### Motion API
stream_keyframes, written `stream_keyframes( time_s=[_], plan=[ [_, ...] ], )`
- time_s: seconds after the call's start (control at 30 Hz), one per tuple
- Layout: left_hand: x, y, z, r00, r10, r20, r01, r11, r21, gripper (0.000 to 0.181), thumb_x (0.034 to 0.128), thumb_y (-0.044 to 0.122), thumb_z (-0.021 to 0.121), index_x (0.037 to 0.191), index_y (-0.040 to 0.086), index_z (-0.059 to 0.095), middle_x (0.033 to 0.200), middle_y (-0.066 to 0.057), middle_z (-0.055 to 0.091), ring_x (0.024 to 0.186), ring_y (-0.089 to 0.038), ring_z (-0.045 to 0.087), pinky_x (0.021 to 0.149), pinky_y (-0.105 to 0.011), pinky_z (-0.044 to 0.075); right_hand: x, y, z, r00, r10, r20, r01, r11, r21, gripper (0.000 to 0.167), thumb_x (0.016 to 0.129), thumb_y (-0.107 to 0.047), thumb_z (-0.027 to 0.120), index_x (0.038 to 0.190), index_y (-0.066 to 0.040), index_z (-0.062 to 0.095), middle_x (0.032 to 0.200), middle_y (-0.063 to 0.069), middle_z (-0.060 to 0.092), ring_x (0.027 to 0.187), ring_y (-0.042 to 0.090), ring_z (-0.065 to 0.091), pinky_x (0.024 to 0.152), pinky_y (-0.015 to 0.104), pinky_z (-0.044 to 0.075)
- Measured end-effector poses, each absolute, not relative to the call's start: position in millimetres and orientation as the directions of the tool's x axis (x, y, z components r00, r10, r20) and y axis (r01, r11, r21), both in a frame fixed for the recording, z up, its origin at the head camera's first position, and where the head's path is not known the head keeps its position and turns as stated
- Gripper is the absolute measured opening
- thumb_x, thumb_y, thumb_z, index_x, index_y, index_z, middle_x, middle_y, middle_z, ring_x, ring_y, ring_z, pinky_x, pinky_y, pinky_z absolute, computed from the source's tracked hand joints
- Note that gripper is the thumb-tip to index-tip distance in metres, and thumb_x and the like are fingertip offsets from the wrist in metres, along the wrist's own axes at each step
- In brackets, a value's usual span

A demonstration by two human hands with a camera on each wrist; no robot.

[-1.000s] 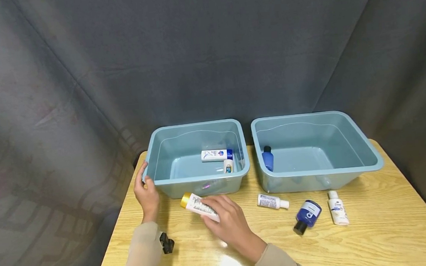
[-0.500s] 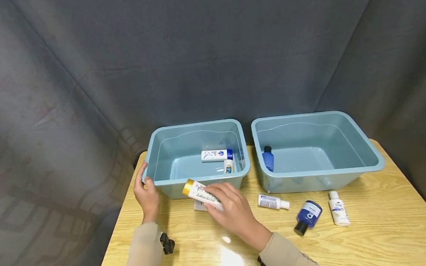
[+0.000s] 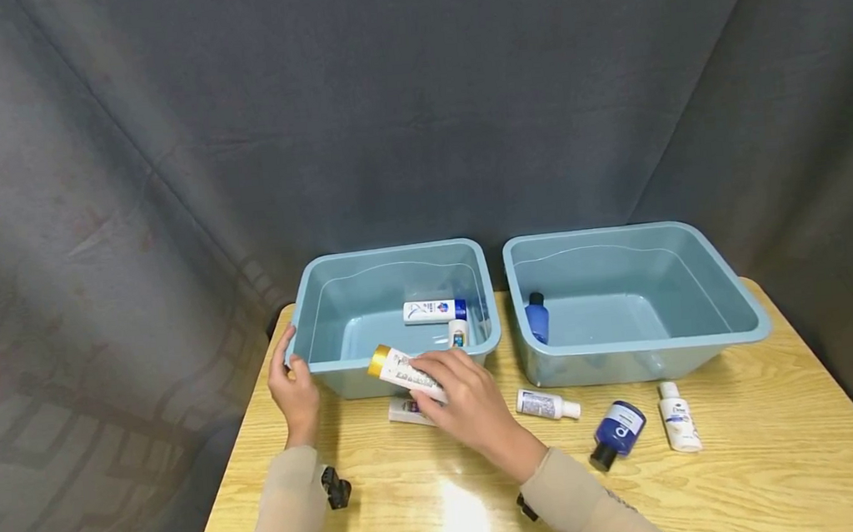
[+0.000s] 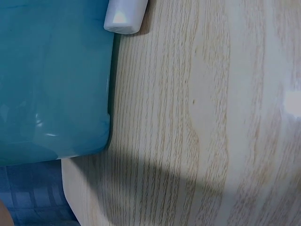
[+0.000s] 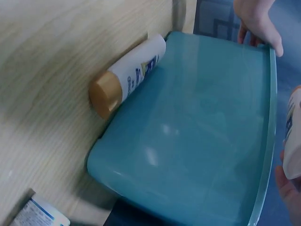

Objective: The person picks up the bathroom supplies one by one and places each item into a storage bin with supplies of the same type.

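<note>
My right hand (image 3: pixel 467 396) grips a white bottle with a gold cap (image 3: pixel 405 374), tilted with its cap to the upper left, in front of the left tub's near rim. My left hand (image 3: pixel 295 391) holds the front left corner of the blue-grey left tub (image 3: pixel 329 365); in the right wrist view its thumb lies along the rim. On the table against that tub's front lies a second white bottle (image 3: pixel 409 411), whose gold cap (image 5: pixel 106 94) shows in the right wrist view. Inside the left tub lie a white bottle with a blue cap (image 3: pixel 430 311) and a smaller white bottle (image 3: pixel 458 333).
A matching right tub (image 3: pixel 636 345) stands alongside, with a blue bottle (image 3: pixel 538 320) inside. In front of it on the wooden table (image 3: pixel 778 430) lie a small white bottle (image 3: pixel 546 404), a dark blue bottle with black cap (image 3: pixel 618 430) and another white bottle (image 3: pixel 679 421).
My right hand has moved upward and slightly right with the gold-capped bottle, uncovering the second white bottle on the table. The left hand has stayed at the tub's corner.
</note>
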State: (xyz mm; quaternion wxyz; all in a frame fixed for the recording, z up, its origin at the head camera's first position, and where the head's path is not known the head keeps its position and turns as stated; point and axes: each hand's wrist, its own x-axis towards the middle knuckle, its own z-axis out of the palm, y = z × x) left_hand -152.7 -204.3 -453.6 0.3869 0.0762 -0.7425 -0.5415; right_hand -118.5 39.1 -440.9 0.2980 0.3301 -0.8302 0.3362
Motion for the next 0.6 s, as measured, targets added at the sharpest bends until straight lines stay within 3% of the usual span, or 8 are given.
stream_keyframes(
  time_s=[0.1, 0.37, 0.6],
  plan=[
    [-152.7, -204.4, -453.5, -0.687, -0.535, 0.492, 0.305, 0.401, 0.864, 0.043, 0.0909, -0.010, 0.039, 0.128, -0.009, 0.061, 0.132, -0.023, 0.059, 0.118, -0.034, 0.053, 0.080, -0.018, 0.033, -122.3, 41.1, -437.9, -0.608, -0.348, 0.713, -0.745, 0.560, -0.361, 0.041, 0.078, -0.016, 0.083, 0.115, -0.006, 0.071, 0.111, 0.008, 0.069, 0.098, 0.021, 0.063, 0.085, 0.033, 0.054],
    [-152.0, -205.1, -453.1, -0.690, -0.535, 0.488, 0.302, 0.400, 0.865, 0.043, 0.0915, -0.010, 0.039, 0.129, -0.009, 0.061, 0.133, -0.023, 0.059, 0.116, -0.032, 0.053, 0.078, -0.018, 0.032, -131.5, 41.1, -422.8, -0.688, -0.319, 0.652, -0.682, 0.592, -0.429, 0.042, 0.079, -0.016, 0.083, 0.118, -0.008, 0.071, 0.112, 0.005, 0.070, 0.096, 0.017, 0.062, 0.081, 0.032, 0.054],
    [-152.2, -204.7, -452.7, -0.699, -0.531, 0.479, 0.302, 0.388, 0.871, 0.043, 0.0908, -0.010, 0.039, 0.128, -0.010, 0.060, 0.132, -0.025, 0.059, 0.124, -0.040, 0.050, 0.081, -0.018, 0.032, -141.0, 42.2, -409.9, -0.699, -0.340, 0.629, -0.667, 0.626, -0.403, 0.042, 0.079, -0.017, 0.083, 0.118, -0.008, 0.070, 0.114, 0.006, 0.070, 0.102, 0.021, 0.062, 0.089, 0.035, 0.052]
  ],
)
